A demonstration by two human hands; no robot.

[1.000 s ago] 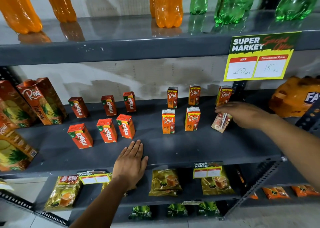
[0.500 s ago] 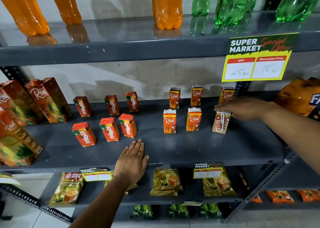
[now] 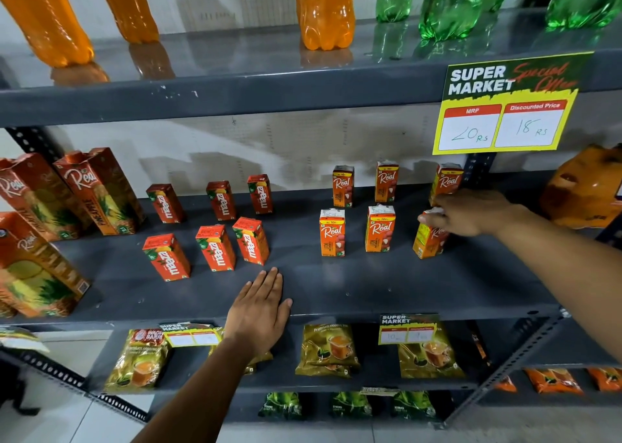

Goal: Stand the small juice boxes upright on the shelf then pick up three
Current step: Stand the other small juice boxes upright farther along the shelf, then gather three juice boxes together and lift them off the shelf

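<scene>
On the grey middle shelf (image 3: pixel 370 284) stand several small orange Real juice boxes: two in the front row (image 3: pixel 332 232) (image 3: pixel 379 228) and three behind (image 3: pixel 343 186) (image 3: pixel 387 181) (image 3: pixel 447 181). My right hand (image 3: pixel 471 212) grips the top of the front right Real box (image 3: pixel 429 240), which stands nearly upright on the shelf. Left of them stand several small red Maaza boxes (image 3: pixel 215 247) in two rows. My left hand (image 3: pixel 261 308) lies flat, fingers spread, on the shelf's front edge and holds nothing.
Tall Real pineapple cartons (image 3: pixel 97 190) stand at the shelf's left end, an orange bag (image 3: pixel 585 186) at the right. A price sign (image 3: pixel 505 106) hangs from the upper shelf, which carries orange and green bottles (image 3: pixel 324 8). Tea packets (image 3: pixel 330 348) fill the shelf below.
My right hand has turned the front right Real box from tilted, back side out, to nearly upright with its front showing. My left hand has stayed put.
</scene>
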